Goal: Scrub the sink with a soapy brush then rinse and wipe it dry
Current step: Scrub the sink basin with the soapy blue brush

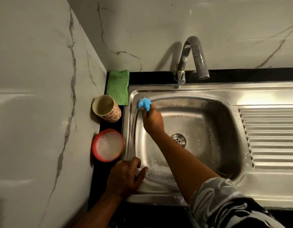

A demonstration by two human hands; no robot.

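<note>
Blue brush (144,104), bristles toward far-left corner of sink (200,120), in right hand (153,121) grip; left hand (124,176) slack.

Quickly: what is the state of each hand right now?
Left hand: open, rests on the sink rim, holds nothing.
Right hand: closed, grips the blue brush.

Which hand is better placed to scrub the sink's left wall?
Right. The right hand grips the blue brush in the sink, at its far-left corner; the left hand rests empty on its rim.
</note>
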